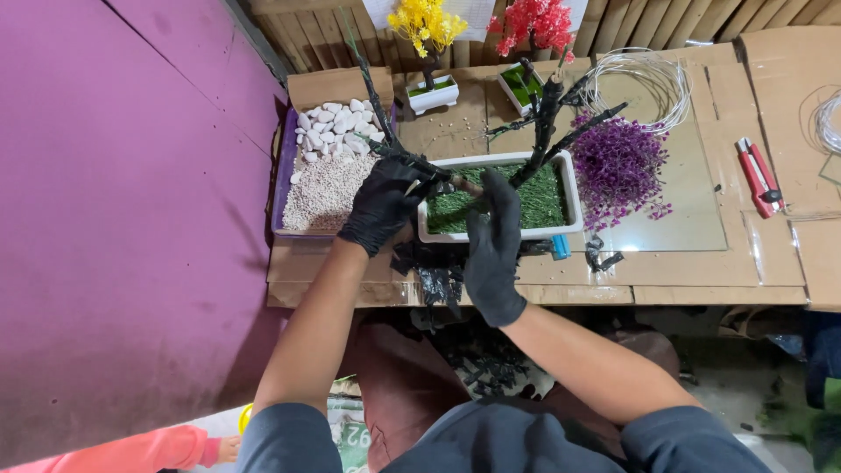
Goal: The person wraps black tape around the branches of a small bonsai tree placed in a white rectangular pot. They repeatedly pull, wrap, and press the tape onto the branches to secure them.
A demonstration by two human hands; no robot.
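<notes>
Both my hands wear black gloves. My left hand [383, 203] grips a black wrapped branch of an artificial tree [545, 114] at the left end of a white rectangular planter [571, 188] filled with green fake grass. My right hand [495, 245] rests over the planter's front rim, fingers on the trunk base where the branches meet. The tree's black branches rise up and to the right from the planter.
A purple tray [282, 184] of white pebbles and gravel sits left of the planter. Purple fake foliage [618, 166], coiled wire [644, 83], a red cutter [759, 175], two small potted trees, yellow [427, 26] and red [536, 24], and black tape scraps [438, 280] lie on the cardboard-covered table.
</notes>
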